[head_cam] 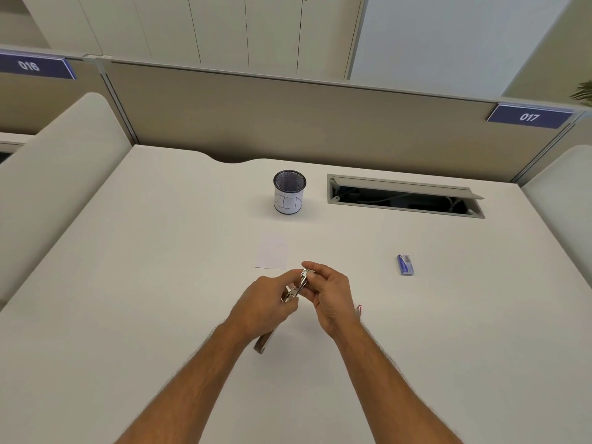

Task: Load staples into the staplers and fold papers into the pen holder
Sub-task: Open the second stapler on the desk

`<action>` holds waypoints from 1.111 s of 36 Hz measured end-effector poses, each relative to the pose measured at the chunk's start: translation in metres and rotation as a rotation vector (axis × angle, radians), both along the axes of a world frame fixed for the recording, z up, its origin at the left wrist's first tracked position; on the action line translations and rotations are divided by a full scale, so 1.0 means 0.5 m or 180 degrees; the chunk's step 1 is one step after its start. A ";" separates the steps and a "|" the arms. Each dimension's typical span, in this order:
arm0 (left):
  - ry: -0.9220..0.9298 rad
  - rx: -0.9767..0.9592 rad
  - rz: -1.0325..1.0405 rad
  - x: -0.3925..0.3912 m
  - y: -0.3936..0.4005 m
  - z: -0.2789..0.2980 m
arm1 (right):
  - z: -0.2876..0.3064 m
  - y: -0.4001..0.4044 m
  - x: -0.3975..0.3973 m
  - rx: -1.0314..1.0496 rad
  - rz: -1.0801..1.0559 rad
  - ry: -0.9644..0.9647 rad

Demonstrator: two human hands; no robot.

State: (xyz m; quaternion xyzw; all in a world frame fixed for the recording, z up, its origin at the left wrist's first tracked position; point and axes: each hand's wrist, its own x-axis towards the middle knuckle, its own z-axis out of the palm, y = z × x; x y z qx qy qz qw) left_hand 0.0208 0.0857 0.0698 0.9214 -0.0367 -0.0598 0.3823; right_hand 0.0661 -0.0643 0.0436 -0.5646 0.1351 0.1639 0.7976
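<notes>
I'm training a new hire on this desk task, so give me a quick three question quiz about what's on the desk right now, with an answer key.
1. True or false: both hands hold the metal stapler above the desk.
2. Which lies nearest the pen holder? A) the blue staple box B) the white paper sheet C) the cable hatch
3. Fill in: the paper sheet lies flat, not yet ____.

Key
1. True: the left hand and right hand both grip it.
2. C, just to its right.
3. Folded.
</notes>
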 end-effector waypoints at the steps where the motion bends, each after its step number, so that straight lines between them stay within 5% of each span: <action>1: -0.0010 -0.0014 0.0027 0.000 -0.002 -0.001 | 0.000 0.003 -0.001 -0.0044 0.0000 0.0008; 11: -0.0486 0.0061 0.0510 -0.005 -0.029 -0.004 | 0.013 0.005 -0.002 -0.0138 -0.0187 -0.0014; 27: -0.0058 -0.0753 0.0682 -0.021 -0.022 -0.021 | 0.026 0.004 0.003 -0.0007 -0.0562 -0.0077; 40: -0.0087 -0.0721 0.0991 -0.015 -0.020 -0.043 | 0.057 0.008 0.002 0.0132 -0.0348 -0.0501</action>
